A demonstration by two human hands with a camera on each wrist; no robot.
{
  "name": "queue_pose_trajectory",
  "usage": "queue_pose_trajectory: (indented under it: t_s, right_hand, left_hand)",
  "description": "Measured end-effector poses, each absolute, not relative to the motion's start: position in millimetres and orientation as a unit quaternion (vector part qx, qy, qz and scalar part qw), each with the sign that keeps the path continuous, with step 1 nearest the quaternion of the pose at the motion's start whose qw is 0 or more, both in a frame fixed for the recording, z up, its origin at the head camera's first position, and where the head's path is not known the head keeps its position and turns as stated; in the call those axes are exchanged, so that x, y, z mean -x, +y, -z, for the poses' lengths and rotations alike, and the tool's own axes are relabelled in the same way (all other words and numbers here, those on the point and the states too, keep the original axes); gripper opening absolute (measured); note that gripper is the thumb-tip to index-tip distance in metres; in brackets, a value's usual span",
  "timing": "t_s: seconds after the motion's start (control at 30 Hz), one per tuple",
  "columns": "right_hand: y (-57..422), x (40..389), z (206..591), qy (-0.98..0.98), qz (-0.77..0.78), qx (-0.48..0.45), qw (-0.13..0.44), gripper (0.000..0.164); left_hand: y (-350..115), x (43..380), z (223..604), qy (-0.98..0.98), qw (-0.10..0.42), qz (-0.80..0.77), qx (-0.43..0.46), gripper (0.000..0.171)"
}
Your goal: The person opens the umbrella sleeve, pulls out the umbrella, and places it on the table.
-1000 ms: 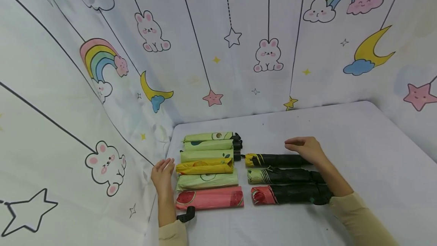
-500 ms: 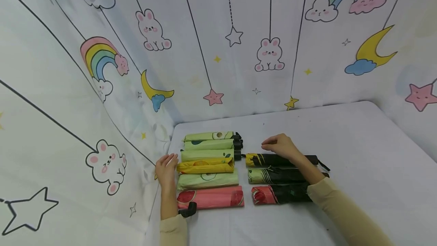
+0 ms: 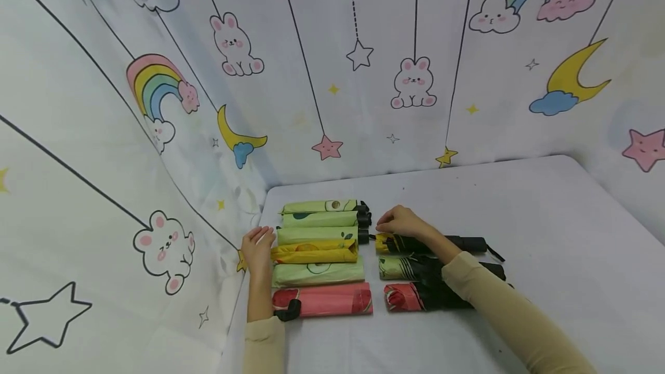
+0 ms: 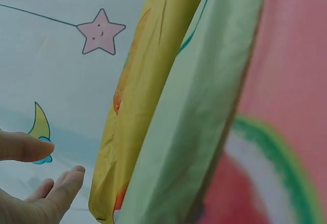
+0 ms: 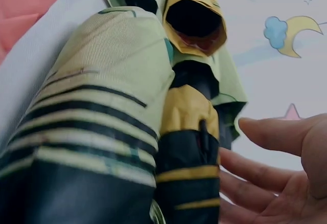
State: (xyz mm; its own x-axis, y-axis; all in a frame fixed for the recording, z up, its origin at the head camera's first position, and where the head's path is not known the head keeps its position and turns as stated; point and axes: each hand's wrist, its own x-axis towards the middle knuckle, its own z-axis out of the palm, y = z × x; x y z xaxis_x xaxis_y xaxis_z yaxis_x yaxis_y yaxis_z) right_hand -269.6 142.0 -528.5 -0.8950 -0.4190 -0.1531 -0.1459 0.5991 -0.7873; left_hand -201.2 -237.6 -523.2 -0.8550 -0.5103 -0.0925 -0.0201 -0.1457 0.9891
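I found the white tabletop [image 3: 550, 218] beneath my left grip [image 3: 258, 247] and right grip [image 3: 402, 221]. A black folded umbrella [image 3: 410, 245] with a yellow end lay close beside the right grip; I could not confirm contact. A yellow sleeve [image 3: 314, 251] lay just right of the left grip, clear of it. On each grip, thumb and fingers stood apart, and neither held anything.
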Motion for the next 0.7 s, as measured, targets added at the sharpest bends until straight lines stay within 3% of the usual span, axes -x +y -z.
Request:
queue_pose_trajectory:
  t_s: [0.7]
  right_hand:
    - [112, 276, 544, 0.885, 0.392, 0.157, 0.195, 0.038]
  left_hand:
    - [-233, 227, 531, -0.673, 0.138, 0.682, -0.252, 0.054]
